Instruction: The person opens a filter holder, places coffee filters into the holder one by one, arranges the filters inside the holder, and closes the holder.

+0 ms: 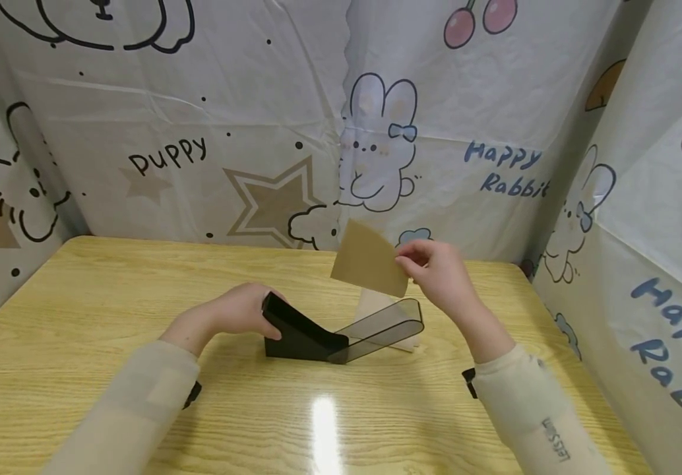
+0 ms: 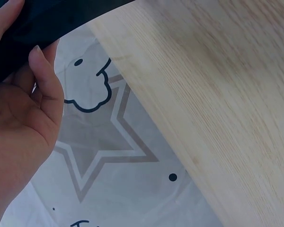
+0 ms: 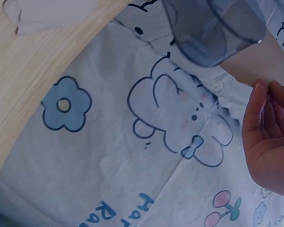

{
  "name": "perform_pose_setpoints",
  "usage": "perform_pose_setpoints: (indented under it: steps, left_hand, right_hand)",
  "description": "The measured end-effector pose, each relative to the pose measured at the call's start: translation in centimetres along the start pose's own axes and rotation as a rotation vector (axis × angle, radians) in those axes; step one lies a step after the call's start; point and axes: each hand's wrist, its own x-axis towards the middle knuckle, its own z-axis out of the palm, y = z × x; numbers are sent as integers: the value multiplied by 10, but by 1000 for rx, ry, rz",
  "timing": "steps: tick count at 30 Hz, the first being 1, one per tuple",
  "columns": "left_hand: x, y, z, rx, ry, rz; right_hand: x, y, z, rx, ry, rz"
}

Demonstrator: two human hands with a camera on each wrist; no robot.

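My left hand (image 1: 245, 309) grips the tall end of a black wedge-shaped box (image 1: 299, 338), thumb on its near side. In the left wrist view, fingers curl around the dark box (image 2: 52, 19). The box's see-through smoky lid (image 1: 385, 328) is swung up toward the right. Above and behind that lid, my right hand (image 1: 440, 272) pinches a brown paper sheet (image 1: 367, 260) by its right edge. It has straight sides and one curved edge, like a coffee filter. More pale brown paper (image 1: 371, 303) lies on the table behind the lid, partly hidden by it.
Everything stands on a yellow wood-grain table (image 1: 228, 415). Close behind its far edge hangs a printed curtain (image 1: 198, 132) with rabbits and stars, and another curtain side (image 1: 644, 264) runs along the right. A bright reflection shows near the front.
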Motion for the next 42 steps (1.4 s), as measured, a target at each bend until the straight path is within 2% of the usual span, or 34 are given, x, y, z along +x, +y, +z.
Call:
perform_pose_setpoints:
  steps: [10,24,34,42]
  left_hand:
    - [-2,1,1,-10,-5,-7]
    - [-1,2,-1,11,11,14]
    - [-1,3,-2,4,-7,11]
    - [-2,3,-1,7,-8,26]
  right_hand:
    - [-5,-20,17,-6,-40,-55]
    - [-9,-27,41,12,-112,-95]
    - [-9,-26,59,18,-169,-53]
    - [-9,-25,73,-21,-205,-34]
